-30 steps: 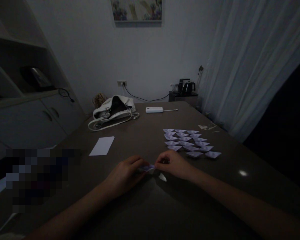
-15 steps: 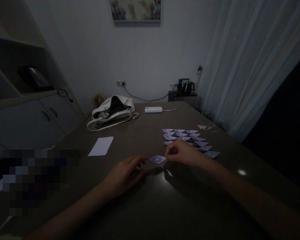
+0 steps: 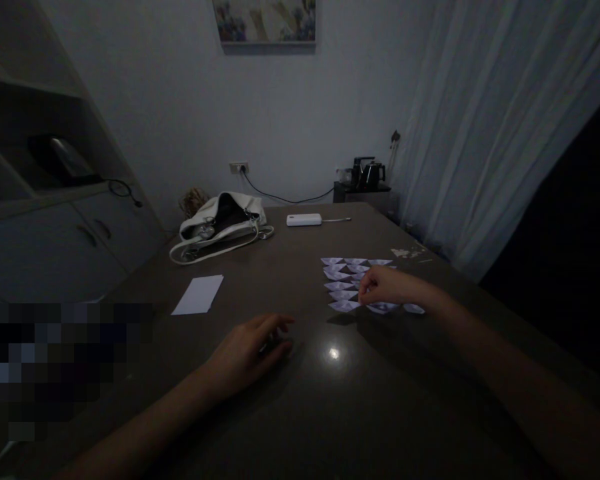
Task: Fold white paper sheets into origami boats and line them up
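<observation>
On the view's clock face, the table [image 3: 280, 427] toward six was smooth and glossy, throwing back a bright spot. The boats [image 3: 340, 286] at four and sheets [image 3: 199, 295] at eight were matt paper. The bag [image 3: 250, 202] at nine looked like smooth leather; the curtain [image 3: 455, 133] at two was thin cloth.

Saw on the brown table [image 3: 280, 267] rows of paper boats [image 3: 340, 285], white sheets [image 3: 199, 295], a bag [image 3: 225, 230], a white device [image 3: 304, 220].

- One left hand [image 3: 247, 351], one right hand [image 3: 387, 285], two in play!
- Paper boats [image 3: 344, 307], at least ten showing!
- One paper stack [image 3: 199, 295]
- One handbag [image 3: 253, 205]
- One power bank [image 3: 304, 220]
</observation>
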Demonstrator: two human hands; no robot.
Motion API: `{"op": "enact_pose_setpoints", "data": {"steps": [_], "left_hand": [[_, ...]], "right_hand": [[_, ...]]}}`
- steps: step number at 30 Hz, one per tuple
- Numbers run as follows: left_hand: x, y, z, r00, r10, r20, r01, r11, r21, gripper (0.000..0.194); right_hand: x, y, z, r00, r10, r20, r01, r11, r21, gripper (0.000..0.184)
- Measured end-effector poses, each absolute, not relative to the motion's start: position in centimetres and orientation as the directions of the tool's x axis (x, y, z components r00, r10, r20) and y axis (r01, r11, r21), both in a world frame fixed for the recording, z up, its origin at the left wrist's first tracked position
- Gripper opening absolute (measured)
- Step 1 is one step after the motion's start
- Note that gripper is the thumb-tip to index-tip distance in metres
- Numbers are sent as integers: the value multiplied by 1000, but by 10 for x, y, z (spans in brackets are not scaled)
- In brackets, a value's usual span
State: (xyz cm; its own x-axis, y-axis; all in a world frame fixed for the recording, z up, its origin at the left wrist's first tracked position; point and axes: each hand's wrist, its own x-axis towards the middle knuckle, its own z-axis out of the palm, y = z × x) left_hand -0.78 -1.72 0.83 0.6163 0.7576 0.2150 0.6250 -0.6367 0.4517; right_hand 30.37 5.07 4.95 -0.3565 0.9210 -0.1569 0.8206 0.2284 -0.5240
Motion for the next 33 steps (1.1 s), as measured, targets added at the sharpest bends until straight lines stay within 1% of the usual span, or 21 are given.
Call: {"op": "enact_pose_setpoints", "data": {"steps": [4, 9, 16, 19, 27, 33], "left_hand": [[-8, -17, 9, 621, 754, 212, 626, -641, 444, 28], [-8, -16, 9, 627, 746, 226, 619, -652, 438, 28], [-7, -17, 12, 635, 750, 187, 636, -644, 424, 28], [-7, -17, 13, 632, 753, 182, 640, -641, 424, 27], [-7, -17, 16, 645, 742, 183, 620, -648, 441, 27], [-8, -17, 18, 639, 751, 163, 639, -637, 430, 26]], "right_hand": [[305, 53, 47, -366, 917, -160, 825, 240, -512, 9], [307, 54, 44, -340, 920, -193, 846, 209, -491, 8], [306, 54, 45, -329, 917, -224, 876, 208, -435, 10], [306, 55, 43, -337, 911, -238, 873, 208, -441, 10], [308, 56, 42, -349, 911, -220, 862, 220, -457, 10], [308, 54, 44, -346, 913, -215, 862, 219, -456, 8]]}}
